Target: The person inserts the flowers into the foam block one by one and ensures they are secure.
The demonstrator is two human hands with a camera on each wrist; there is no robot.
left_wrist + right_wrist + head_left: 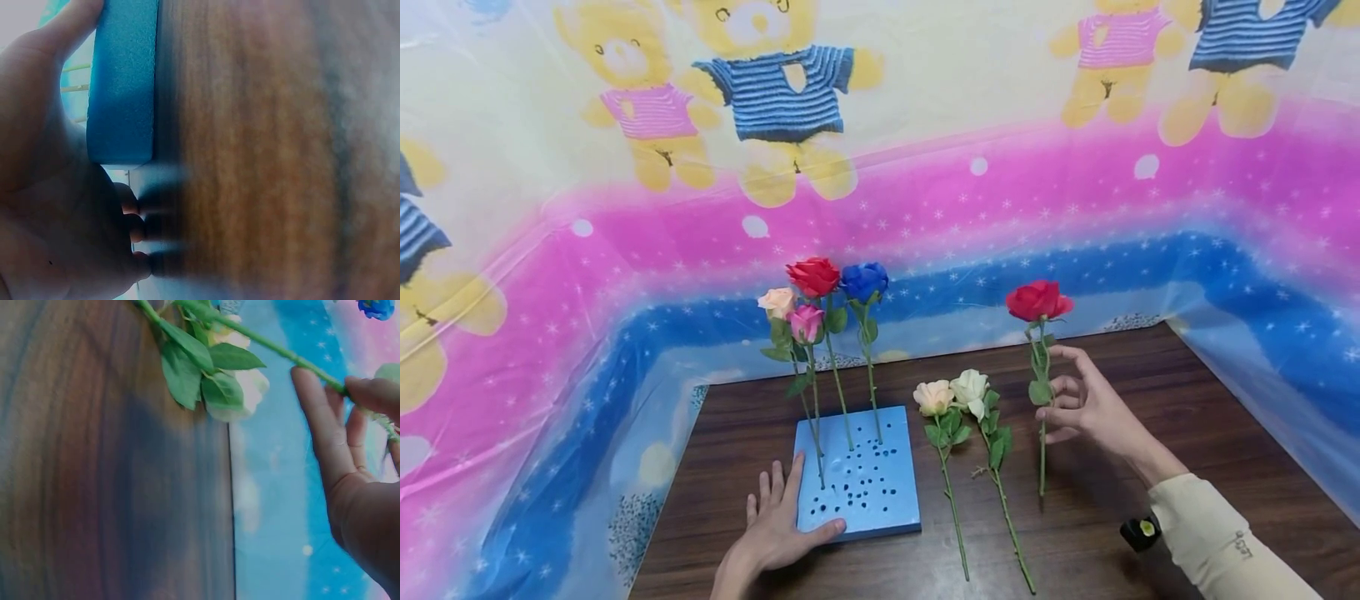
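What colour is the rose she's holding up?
Red; the rose pinched in the right hand shows best in the head view.

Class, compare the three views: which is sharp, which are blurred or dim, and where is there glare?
Head view: sharp and evenly lit, with sheen on the plastic backdrop. Left wrist view: dim, the table smeared, only the foam block fairly clear. Right wrist view: table soft and shadowed, the stem and leaves sharper.
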